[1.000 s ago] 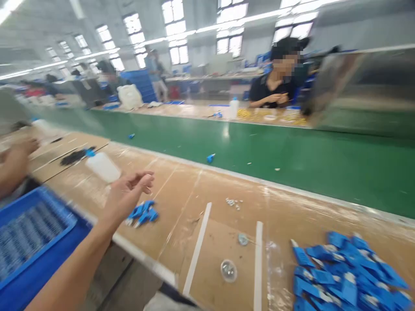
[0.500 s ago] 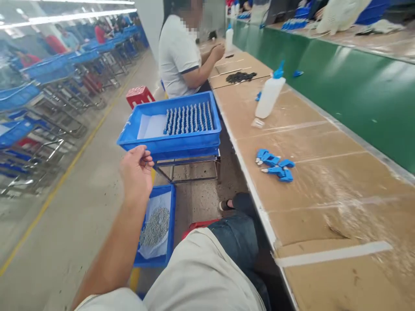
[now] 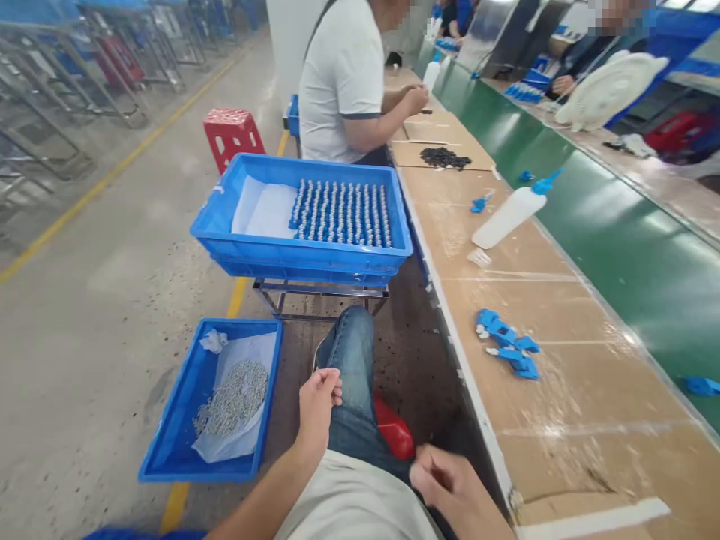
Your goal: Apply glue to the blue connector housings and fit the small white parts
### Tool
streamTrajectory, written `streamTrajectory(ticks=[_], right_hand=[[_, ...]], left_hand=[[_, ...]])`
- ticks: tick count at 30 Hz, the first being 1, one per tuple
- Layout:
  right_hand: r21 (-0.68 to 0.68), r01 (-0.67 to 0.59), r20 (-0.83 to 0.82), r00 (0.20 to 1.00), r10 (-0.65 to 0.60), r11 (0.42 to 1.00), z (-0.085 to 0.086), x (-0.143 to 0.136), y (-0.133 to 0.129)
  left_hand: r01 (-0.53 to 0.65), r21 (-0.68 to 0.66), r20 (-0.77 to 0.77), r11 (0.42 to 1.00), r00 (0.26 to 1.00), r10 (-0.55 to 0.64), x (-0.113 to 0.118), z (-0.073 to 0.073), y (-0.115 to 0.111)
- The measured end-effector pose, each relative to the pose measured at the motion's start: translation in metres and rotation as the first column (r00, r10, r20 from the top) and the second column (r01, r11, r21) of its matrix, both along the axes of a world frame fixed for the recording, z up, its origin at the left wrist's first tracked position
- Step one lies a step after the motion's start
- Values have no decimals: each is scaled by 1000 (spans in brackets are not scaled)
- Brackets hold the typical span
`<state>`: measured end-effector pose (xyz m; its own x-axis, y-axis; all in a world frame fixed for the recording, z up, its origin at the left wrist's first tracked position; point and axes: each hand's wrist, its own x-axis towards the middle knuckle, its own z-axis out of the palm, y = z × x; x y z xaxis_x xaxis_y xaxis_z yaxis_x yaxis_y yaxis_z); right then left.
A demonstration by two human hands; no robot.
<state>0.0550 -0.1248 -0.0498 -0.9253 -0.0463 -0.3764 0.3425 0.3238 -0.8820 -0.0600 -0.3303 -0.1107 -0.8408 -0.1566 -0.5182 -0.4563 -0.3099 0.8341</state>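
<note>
My left hand (image 3: pixel 322 401) is above my thigh, thumb and fingers pinched together; whatever may be between them is too small to make out. By the table edge, my right hand (image 3: pixel 444 480) is curled closed over my lap, slightly blurred, its fingertips hidden. Left of my knee, a blue floor bin (image 3: pixel 174 420) holds a heap of small metal parts (image 3: pixel 236 397) on white sheeting. Ahead, a blue tray (image 3: pixel 298 259) contains rows of blue-and-silver pieces (image 3: pixel 343 214). Several blue plastic pieces (image 3: pixel 509 345) lie on the cardboard-covered table (image 3: pixel 562 405) to my right.
A white squeeze bottle (image 3: pixel 509 217) with a blue nozzle leans over the table. Beyond it runs a green belt (image 3: pixel 619 262). A co-worker in a white shirt (image 3: pixel 343 75) sits ahead near a pile of black parts (image 3: pixel 444 157). A red stool (image 3: pixel 232 139) stands behind the tray.
My left hand has come back from beside the tray to above my lap. My right hand has entered the view. The camera view has shifted, showing more of the floor bin.
</note>
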Motion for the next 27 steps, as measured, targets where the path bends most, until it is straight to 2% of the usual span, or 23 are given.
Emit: streamTrajectory(ticks=[4, 7, 10, 13, 17, 20, 22, 25, 27], right_hand=[[28, -147, -32, 988, 148, 989, -48, -100, -39], [21, -225, -118, 967, 226, 974, -69, -151, -82], [-23, -225, -190, 957, 217, 974, -79, -170, -112], [-62, -187, -206, 963, 171, 980, -91, -172, -120], [-47, -120, -135, 984, 113, 992, -124, -173, -124], [3, -137, -39, 990, 137, 991, -163, -182, -142], [36, -197, 31, 980, 196, 980, -197, -193, -167], [73, -357, 146, 927, 345, 931, -261, -214, -229], [77, -496, 226, 853, 470, 865, -312, -229, -282]], left_hand=[[-139, -55, -3, 989, 990, 139, 14, -5, -37], [-294, -138, -1, 946, 955, 297, 32, -10, -65], [-397, -233, 5, 888, 912, 410, 62, -16, -84], [-433, -317, 52, 844, 880, 472, 97, -26, -93], [-434, -397, 166, 808, 832, 529, 130, -51, -109], [-415, -435, 262, 799, 791, 553, 137, -87, -141], [-386, -450, 332, 805, 765, 552, 132, -122, -174], [-329, -480, 430, 813, 720, 545, 115, -189, -234], [-290, -511, 484, 809, 681, 550, 101, -241, -276]])
